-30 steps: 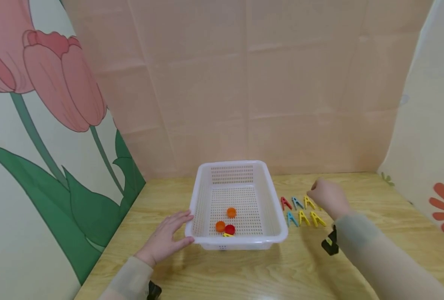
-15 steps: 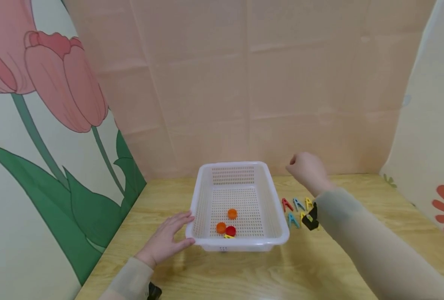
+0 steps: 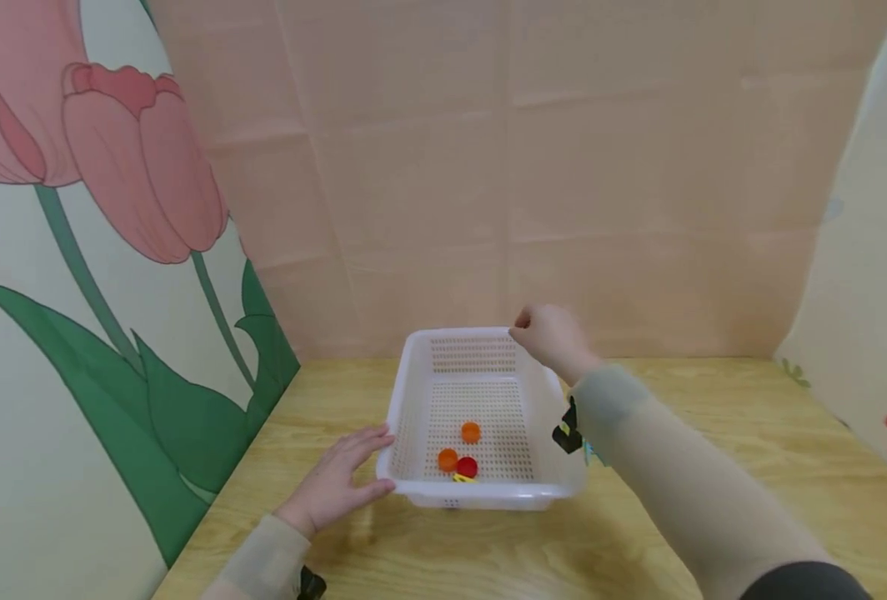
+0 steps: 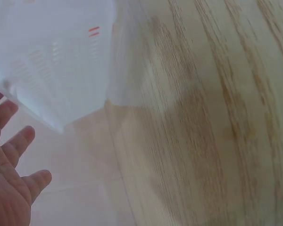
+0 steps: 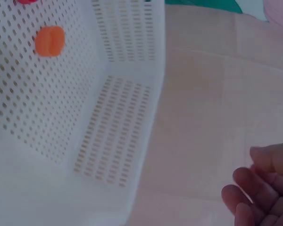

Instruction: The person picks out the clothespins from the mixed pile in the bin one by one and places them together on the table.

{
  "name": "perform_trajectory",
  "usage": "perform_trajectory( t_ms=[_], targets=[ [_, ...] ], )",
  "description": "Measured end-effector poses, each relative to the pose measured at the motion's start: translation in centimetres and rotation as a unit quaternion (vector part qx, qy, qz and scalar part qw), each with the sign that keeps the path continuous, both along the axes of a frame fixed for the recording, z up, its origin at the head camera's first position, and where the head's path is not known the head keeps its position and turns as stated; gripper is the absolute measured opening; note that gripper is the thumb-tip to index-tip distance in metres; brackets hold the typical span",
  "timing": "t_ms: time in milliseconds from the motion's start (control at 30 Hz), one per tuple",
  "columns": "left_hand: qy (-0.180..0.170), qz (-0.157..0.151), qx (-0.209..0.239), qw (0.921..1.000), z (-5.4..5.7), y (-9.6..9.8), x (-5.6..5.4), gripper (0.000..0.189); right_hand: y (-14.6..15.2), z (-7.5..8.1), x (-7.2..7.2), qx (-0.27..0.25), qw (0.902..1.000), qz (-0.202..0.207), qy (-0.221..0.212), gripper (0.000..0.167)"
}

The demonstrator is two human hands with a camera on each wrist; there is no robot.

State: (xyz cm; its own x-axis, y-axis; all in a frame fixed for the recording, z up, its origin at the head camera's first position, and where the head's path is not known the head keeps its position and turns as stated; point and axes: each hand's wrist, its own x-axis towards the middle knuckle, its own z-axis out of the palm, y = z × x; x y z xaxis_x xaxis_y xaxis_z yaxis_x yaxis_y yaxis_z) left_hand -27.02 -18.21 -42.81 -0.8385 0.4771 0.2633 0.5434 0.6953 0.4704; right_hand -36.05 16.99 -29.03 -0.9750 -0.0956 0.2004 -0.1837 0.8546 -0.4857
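Observation:
A white perforated plastic basket point(image 3: 481, 492) stands on the table. My left hand point(image 3: 334, 483) rests on its left rim, fingers fairly straight and spread. My right hand point(image 3: 553, 337) is raised at the basket's back right corner, thumb and fingers bent together; in the right wrist view this hand point(image 5: 269, 188) shows nothing between the fingertips, and I cannot tell whether it holds something. Inside lie two orange round caps point(image 3: 470, 432), a red one point(image 3: 467, 467) and a small yellow piece point(image 3: 464, 478). A blue clothespin point(image 3: 593, 454) peeks out beside my right wrist; the other clothespins are hidden.
The wood-grain table point(image 3: 443, 558) runs back to a wall with creased pinkish covering point(image 3: 601, 167). A tulip-painted wall point(image 3: 143, 167) bounds the left, and a flower-painted wall point(image 3: 864, 292) the right. My right sleeve point(image 3: 684, 467) crosses the table's right side.
My right hand has moved left and up from the clothespins to the basket's back corner, its arm now covering most of them. My left hand stays on the rim. The view has shifted slightly.

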Motion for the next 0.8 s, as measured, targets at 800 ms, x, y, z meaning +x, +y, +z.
perform_trajectory(
  t_ms=[800],
  targets=[
    [0.005,-0.014,0.011,0.9998,0.1,0.5,0.2,0.064,-2.7,-7.9,-1.5,-0.156,0.9354,0.244,-0.203,0.018]
  ],
)
